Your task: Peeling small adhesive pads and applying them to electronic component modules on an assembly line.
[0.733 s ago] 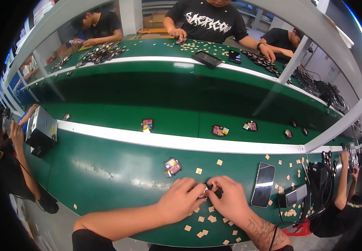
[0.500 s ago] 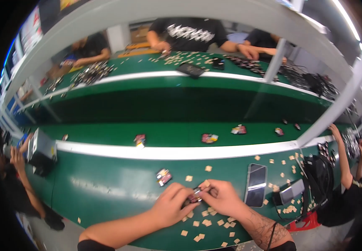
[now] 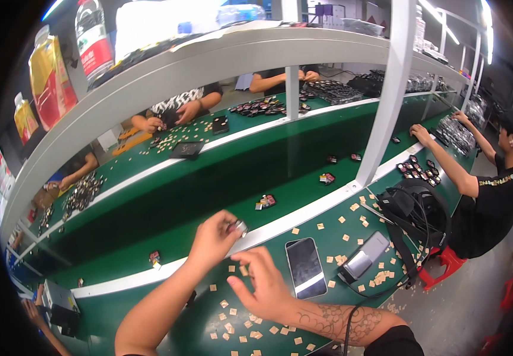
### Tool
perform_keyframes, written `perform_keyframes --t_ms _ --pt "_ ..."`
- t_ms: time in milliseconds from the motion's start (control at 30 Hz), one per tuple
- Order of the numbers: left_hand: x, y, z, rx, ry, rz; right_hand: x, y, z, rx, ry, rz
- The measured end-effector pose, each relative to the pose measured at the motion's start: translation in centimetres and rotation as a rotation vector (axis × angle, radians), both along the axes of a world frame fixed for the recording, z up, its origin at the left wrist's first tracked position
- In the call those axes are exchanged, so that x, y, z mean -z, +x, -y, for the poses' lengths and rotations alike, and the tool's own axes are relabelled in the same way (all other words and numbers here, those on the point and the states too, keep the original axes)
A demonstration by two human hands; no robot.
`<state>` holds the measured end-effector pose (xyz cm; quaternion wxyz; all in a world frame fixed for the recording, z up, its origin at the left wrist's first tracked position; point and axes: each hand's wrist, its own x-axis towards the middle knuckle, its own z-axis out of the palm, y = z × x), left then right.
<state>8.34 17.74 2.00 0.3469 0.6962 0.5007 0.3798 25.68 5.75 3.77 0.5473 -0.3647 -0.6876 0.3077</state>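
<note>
My left hand (image 3: 214, 240) is raised over the white rail (image 3: 268, 236) along the far edge of my table. Its thumb and fingers pinch a small dark piece with a shiny silvery face (image 3: 240, 228); the exact kind is hard to make out. My right hand (image 3: 262, 288) is open just nearer to me, thumb and fingers apart. A tan square chip (image 3: 243, 270) shows in the gap between them, seemingly on the table. More tan chips (image 3: 228, 327) are scattered on the green tabletop below the right hand.
A phone (image 3: 306, 267) and a grey device with a cable (image 3: 364, 256) lie to the right, near a black bag (image 3: 413, 207). Beyond the rail, small red-and-black pieces (image 3: 265, 202) sit on a green belt. A grey post (image 3: 390, 95) rises at right. Other people work around.
The view has turned right. My hands have come apart: the left has moved forward to the rail with the small piece, and the right has let go of it and opened.
</note>
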Motion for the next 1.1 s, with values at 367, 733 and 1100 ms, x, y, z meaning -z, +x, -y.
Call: perform_keyframes --t_ms 367,733,1100 --pt "1.9 18.2 -16.2 0.094 0.299 -0.776 -0.3 2.2 -0.1 -0.074 0.197 -0.102" --pt "4.4 26.4 -17.1 0.401 0.408 -0.366 -0.3 2.6 -1.5 -0.052 0.218 -0.186" --pt "-1.3 0.3 5.8 0.294 0.314 -0.593 -0.4 1.7 -1.2 -0.263 0.147 0.046"
